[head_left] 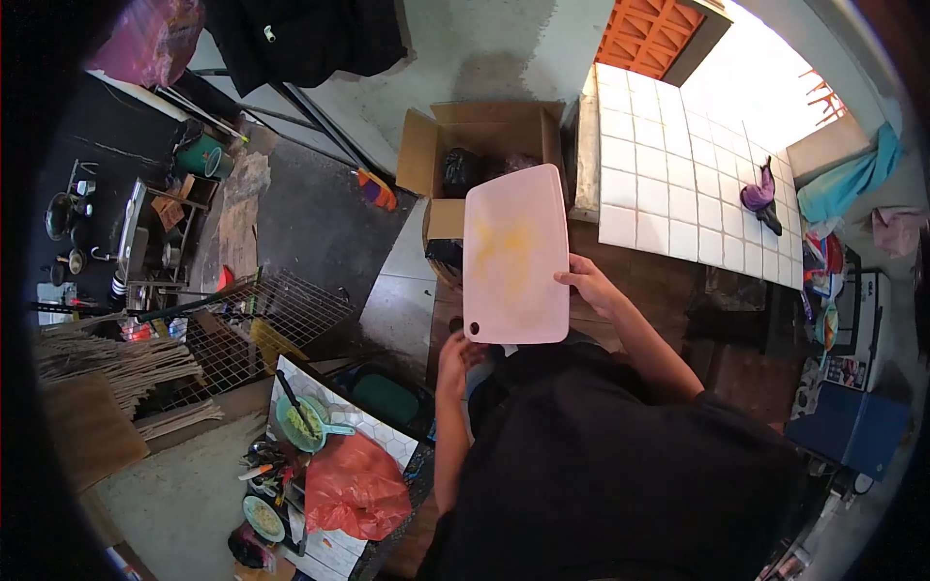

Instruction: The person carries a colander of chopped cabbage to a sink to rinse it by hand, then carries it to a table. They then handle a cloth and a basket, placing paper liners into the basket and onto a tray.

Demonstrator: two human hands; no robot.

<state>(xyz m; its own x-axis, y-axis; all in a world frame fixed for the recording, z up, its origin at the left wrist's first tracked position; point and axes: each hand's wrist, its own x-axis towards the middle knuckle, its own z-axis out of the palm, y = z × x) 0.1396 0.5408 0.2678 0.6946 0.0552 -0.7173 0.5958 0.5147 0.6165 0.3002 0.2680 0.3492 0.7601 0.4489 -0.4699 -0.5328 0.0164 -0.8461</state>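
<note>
"Left hand (453, 364) first: what is it doing?"

"Its fingers curl loosely by the lower left corner of a pink board (516, 257), close to the small round hole there. From this angle I can't tell whether they touch it."

"And the right hand (588, 283)?"

"That one is grasping the board by its right edge, thumb lying on the upper face. The board is held up in front of the person's black shirt (620, 465), its broad side toward the camera, with yellow stains across the middle."

"Now start at the far left."

"Dark pans (60, 215) come first, then a bundle of pale sticks (116, 363), and a wire mesh rack (310, 305) to the right of the sticks."

"What about the low surface (387, 438) nearer the person?"

"It carries a light green strainer (336, 428) with green bits inside and a black utensil (289, 389) leaning in it. Just beside the strainer is a crumpled red plastic bag (358, 487)."

"Past the board?"

"An open cardboard box (418, 155), flaps spread, with dark plastic (465, 171) inside. The board covers part of it."

"And on the right?"

"A white-tiled surface (668, 194), with a purple and black bundle (760, 198) near its right end. Beyond that are a teal cloth (852, 184) and, lower down, a blue box (862, 436)."
</note>
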